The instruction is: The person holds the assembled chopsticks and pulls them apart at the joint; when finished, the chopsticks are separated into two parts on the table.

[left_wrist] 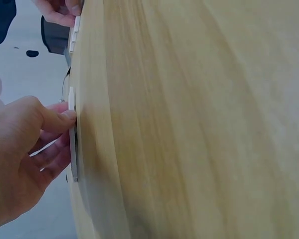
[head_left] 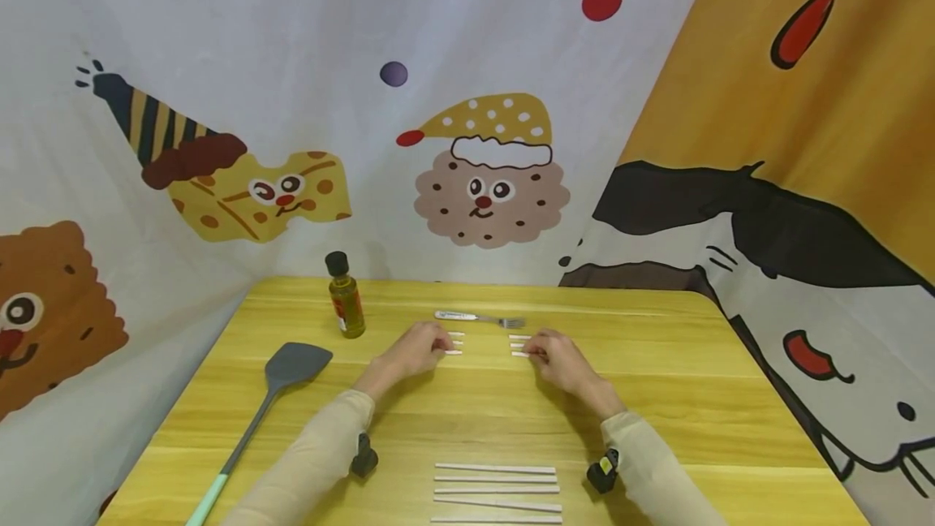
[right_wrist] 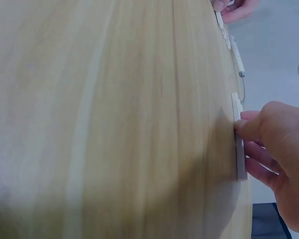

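In the head view my left hand (head_left: pixel 418 350) is at the left group of short white sticks (head_left: pixel 454 353). The left wrist view shows its thumb and fingers pinching a white stick (left_wrist: pixel 74 154), which lies along the tabletop. My right hand (head_left: pixel 562 357) is at a matching group of short white sticks (head_left: pixel 519 337) to the right. There the thumb and fingers pinch another white stick (right_wrist: pixel 240 159), also against the wood. My fingers cover part of both groups. A gap of bare wood separates the two groups. Just behind them lies a fork (head_left: pixel 467 316) with a white handle.
Several long thin white sticks (head_left: pixel 495 489) lie roughly parallel at the table's near side. A grey spatula (head_left: pixel 281 372) with a mint handle end lies at the left. Behind it stands an oil bottle (head_left: pixel 346 303) with a black cap. A printed curtain (head_left: pixel 482 39) hangs behind the wooden table (head_left: pixel 694 396).
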Demonstrator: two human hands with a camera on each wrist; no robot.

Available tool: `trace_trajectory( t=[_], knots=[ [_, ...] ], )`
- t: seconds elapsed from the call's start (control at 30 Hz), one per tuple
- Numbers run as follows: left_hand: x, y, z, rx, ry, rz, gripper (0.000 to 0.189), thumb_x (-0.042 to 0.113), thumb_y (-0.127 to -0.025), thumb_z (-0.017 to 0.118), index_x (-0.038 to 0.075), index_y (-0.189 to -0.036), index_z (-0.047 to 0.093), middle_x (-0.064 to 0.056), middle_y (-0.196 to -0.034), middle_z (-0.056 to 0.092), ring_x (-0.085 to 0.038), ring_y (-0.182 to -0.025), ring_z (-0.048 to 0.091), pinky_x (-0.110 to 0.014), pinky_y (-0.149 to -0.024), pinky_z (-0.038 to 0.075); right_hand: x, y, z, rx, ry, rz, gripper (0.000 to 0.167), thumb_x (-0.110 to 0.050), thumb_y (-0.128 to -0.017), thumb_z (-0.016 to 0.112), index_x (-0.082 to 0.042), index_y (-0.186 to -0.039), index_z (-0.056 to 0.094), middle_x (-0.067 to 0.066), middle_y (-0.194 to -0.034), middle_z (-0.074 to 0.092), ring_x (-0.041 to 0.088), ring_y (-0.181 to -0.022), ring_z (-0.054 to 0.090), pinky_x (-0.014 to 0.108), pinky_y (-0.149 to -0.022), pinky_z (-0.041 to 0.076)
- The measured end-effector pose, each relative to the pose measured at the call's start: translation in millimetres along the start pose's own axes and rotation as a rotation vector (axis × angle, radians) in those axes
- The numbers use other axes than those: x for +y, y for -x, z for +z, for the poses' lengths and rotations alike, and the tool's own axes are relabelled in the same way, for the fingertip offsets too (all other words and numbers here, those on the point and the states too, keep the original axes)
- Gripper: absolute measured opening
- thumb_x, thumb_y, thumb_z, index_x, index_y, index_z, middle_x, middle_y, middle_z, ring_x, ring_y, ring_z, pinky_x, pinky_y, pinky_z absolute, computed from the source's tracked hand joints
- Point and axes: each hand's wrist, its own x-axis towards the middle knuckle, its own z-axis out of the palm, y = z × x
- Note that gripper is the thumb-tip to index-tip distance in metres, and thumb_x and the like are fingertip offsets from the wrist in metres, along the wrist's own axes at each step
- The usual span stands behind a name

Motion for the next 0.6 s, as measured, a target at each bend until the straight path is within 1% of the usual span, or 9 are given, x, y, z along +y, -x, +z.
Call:
trace_trajectory(
  t=[0.3,0.43,0.6],
  knots=[
    [0.0,0.0,1.2,0.000,-0.012,-0.003,0.018,-0.005,-0.089,0.067,0.007,-0.097,0.078,-0.003,-0.094,0.070,-0.014,-0.087,0.063,-0.029,-0.078,0.057,-0.8,0.2,-1.2,-0.012,-0.012,0.022,0.015,0.004,-0.084,0.076,-0.008,-0.093,0.078,0.002,-0.091,0.069,0.013,-0.081,0.063,0.025,-0.072,0.058],
    [3.8,2.3,-3.1,0.007,-0.017,-0.012,0.017,-0.003,-0.091,0.067,0.007,-0.101,0.077,-0.002,-0.096,0.070,-0.013,-0.088,0.063,-0.028,-0.078,0.056,-3.7,0.3,-5.2,0.030,-0.014,0.001,0.015,0.004,-0.082,0.078,-0.006,-0.094,0.077,0.003,-0.091,0.068,0.016,-0.080,0.066,0.027,-0.072,0.059],
    [16.0,7.3,-14.9,0.044,-0.007,0.021,0.017,-0.003,-0.091,0.067,0.005,-0.104,0.076,-0.005,-0.098,0.071,-0.016,-0.087,0.065,-0.029,-0.075,0.057,-8.8,0.8,-15.4,0.098,-0.008,-0.046,0.018,0.005,-0.079,0.080,-0.003,-0.094,0.076,0.005,-0.088,0.068,0.019,-0.079,0.067,0.030,-0.070,0.059]
  ],
)
